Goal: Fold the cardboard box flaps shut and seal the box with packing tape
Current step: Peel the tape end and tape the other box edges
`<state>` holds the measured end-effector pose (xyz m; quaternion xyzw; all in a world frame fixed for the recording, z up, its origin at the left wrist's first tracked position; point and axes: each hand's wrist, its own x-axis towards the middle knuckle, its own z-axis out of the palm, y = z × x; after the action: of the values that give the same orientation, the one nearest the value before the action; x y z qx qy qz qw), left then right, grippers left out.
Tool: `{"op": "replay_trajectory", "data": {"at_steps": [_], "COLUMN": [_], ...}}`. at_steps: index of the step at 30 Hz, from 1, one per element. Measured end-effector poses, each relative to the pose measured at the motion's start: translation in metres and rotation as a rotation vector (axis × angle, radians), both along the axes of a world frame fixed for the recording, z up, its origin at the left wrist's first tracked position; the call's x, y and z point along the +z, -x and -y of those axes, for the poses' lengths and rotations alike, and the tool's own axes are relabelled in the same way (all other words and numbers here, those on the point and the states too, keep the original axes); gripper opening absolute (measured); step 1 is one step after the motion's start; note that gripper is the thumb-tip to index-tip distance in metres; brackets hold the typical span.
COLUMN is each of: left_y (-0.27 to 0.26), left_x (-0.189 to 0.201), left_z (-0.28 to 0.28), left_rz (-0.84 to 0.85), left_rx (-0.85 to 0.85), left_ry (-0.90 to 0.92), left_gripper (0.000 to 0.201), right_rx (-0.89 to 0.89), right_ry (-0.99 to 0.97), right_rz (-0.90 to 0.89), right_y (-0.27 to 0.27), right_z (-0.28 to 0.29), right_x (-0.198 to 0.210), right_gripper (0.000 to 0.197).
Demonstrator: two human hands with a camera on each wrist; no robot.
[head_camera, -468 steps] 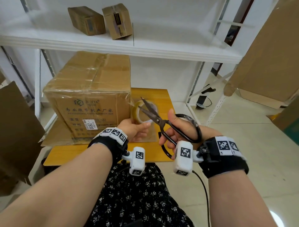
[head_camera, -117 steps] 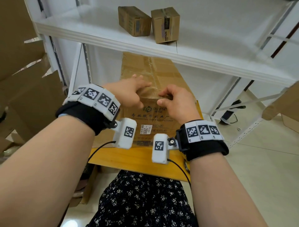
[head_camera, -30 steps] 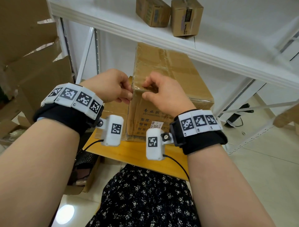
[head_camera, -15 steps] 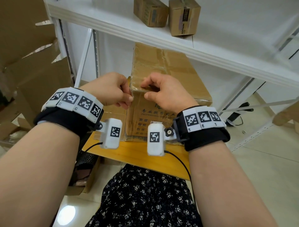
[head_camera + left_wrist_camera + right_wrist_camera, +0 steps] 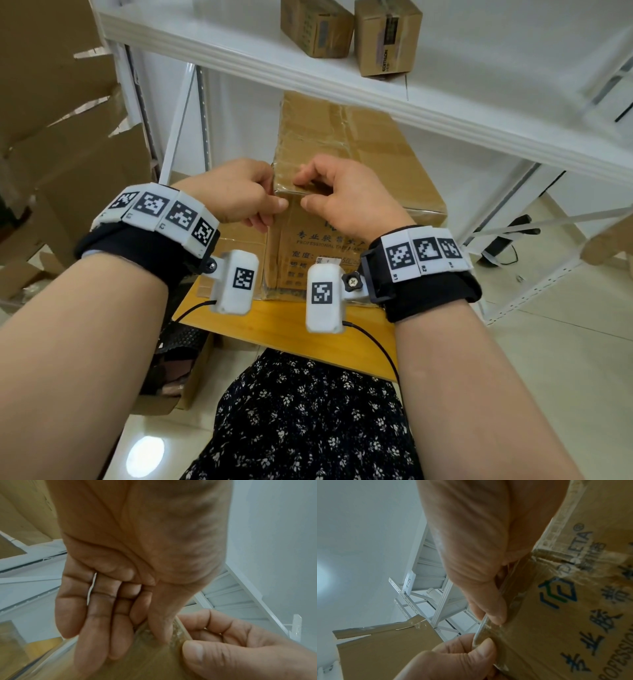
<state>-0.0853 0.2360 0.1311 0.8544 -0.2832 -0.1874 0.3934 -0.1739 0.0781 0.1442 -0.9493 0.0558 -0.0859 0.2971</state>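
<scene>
The brown cardboard box [image 5: 359, 164] stands closed on the wooden table, with glossy packing tape [image 5: 291, 192] over its top and near upper edge. Both hands meet at its near top left corner. My left hand [image 5: 274, 212] has its fingers on the box's left side and its thumb on the front, pinching the tape [image 5: 176, 632] round the corner. My right hand [image 5: 303, 188] pinches the taped top edge, fingers on top and thumb on the front. In the right wrist view a clear tape edge [image 5: 479, 635] sticks out between the two thumbs. No tape roll or scissors are in view.
The wooden table [image 5: 274, 329] sits under a white shelf [image 5: 342, 78], close above the box. Two small cartons [image 5: 315, 27] [image 5: 387, 34] stand on that shelf. Flattened cardboard [image 5: 68, 154] leans at the left. White rack struts [image 5: 513, 240] run at the right.
Both hands have stayed at the box's near left corner for the last second, shifting only slightly. About four seconds ago they worked further right along the near top edge.
</scene>
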Motion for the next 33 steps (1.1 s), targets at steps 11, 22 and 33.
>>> {"op": "replay_trajectory", "data": {"at_steps": [11, 22, 33], "left_y": [0.001, 0.005, 0.024], "left_x": [-0.051, -0.006, 0.053], "left_z": [0.002, -0.003, 0.037], "left_rz": [-0.124, 0.09, 0.467], "left_rx": [0.002, 0.008, -0.058], "left_ry": [-0.051, -0.197, -0.304], "left_gripper": [0.014, 0.054, 0.037], "right_rx": [0.019, 0.013, -0.001], "right_ry": [-0.019, 0.003, 0.117], "right_rz": [0.004, 0.014, 0.008], "right_y": [0.004, 0.006, 0.007], "right_z": [-0.003, -0.002, -0.003], "right_x": [-0.002, -0.003, -0.006], "right_gripper": [0.024, 0.025, 0.046]}}
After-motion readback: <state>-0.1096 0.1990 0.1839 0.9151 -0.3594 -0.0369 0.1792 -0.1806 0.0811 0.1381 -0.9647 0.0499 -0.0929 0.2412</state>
